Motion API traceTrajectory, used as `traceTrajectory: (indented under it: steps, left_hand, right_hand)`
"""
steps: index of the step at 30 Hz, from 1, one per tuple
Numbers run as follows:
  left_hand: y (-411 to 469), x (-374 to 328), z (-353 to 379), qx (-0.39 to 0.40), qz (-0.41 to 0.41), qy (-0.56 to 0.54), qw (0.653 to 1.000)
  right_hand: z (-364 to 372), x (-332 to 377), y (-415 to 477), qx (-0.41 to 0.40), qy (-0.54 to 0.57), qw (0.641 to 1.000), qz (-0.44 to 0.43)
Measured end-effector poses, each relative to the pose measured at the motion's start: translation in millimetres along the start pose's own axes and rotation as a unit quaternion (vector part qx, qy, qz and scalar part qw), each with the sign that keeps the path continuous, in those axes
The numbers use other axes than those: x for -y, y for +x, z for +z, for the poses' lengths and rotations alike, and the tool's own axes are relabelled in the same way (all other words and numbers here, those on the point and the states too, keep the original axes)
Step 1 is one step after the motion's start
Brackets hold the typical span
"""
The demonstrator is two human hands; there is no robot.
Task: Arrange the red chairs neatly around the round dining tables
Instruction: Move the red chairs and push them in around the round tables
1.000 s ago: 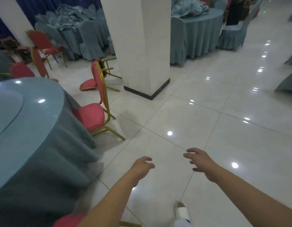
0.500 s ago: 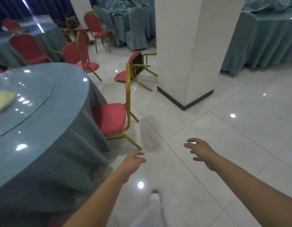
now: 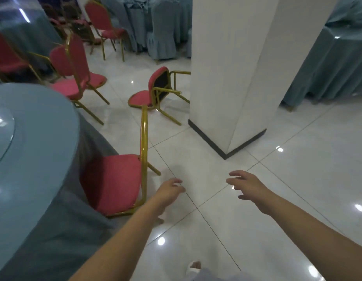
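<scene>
A round table (image 3: 34, 155) under a grey-blue cloth fills the left. A red chair with a gold frame (image 3: 113, 179) stands tucked against its edge, seat toward the table. My left hand (image 3: 170, 189) hovers just right of that chair's back, fingers loosely apart, holding nothing. My right hand (image 3: 249, 189) is stretched out over the floor, open and empty. A tipped-over red chair (image 3: 153, 92) lies on the floor beside the white pillar (image 3: 233, 78). Further left, two red chairs (image 3: 74, 78) stand close together by the table.
Another red chair (image 3: 103, 27) stands at the back near blue-covered chairs (image 3: 162, 33). A second clothed table (image 3: 334, 63) is at the right behind the pillar. Open white tile floor (image 3: 277, 199) spreads right and ahead. My foot (image 3: 194, 267) shows at the bottom.
The view has swung left and closer to the table; the tucked chair and the fallen chair now sit nearer. Both hands stay out in front, empty.
</scene>
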State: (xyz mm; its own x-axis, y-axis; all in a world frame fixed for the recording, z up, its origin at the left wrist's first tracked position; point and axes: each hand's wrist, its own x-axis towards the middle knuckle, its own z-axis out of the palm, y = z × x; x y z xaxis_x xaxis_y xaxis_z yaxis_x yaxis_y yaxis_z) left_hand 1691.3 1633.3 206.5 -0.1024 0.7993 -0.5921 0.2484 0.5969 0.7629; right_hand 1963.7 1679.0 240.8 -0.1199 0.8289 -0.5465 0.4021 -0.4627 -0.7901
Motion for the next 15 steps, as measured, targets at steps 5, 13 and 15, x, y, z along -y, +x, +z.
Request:
traceTrajectory:
  steps: [5,13,15]
  left_hand:
    - [92.7,-56.7,-12.3,0.022,0.000,0.002,1.000]
    - [261.6,-141.0,-59.7,-0.044,-0.050,-0.018,0.998]
    - [292.3,-167.0,-79.2,-0.074,-0.080,-0.045,0.993]
  right_hand:
    - [-27.6,29.3,95.8,-0.013,0.014,1.000,0.022]
    - [-55.2,127.1,302.9,0.023,0.017,1.000,-0.004]
    - [-57.2,157.4,352.8,0.046,0.005,0.999,0.002]
